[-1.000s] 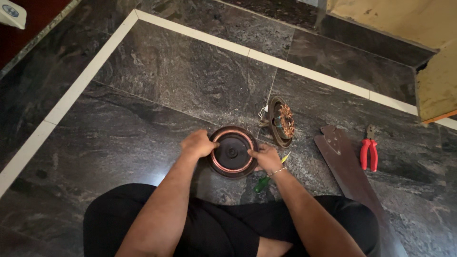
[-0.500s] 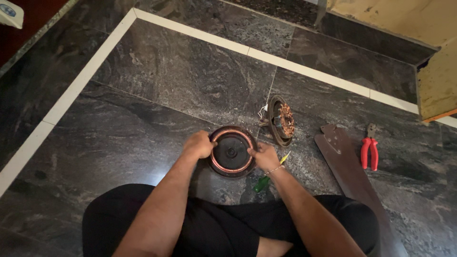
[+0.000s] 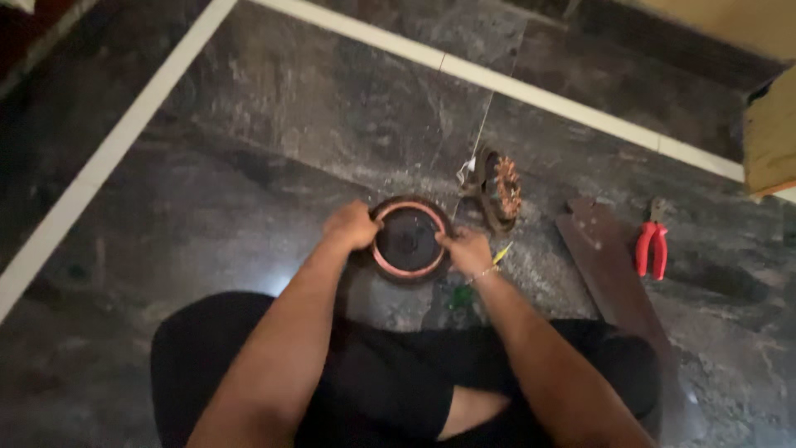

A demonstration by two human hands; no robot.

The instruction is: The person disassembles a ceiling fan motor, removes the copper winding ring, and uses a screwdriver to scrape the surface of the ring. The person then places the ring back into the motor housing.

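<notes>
Gripping the round copper-rimmed motor cover (image 3: 408, 241), I'm clasping its edges with left hand (image 3: 351, 226) and right hand (image 3: 465, 249) on glossy marble floor (image 3: 274, 124).

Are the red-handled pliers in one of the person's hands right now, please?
No, the red-handled pliers lie on the floor, apart from both hands on the round motor housing.

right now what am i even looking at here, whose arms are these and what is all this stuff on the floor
The view comes from a camera worn on a person's head, looking down at their own arms as they sit on a dark stone floor. The left hand and right hand grip opposite sides of a round dark motor part with a copper-coloured ring. Beside it stands a coil of copper windings. To the right lie a brown flat blade and red-handled pliers.
</notes>
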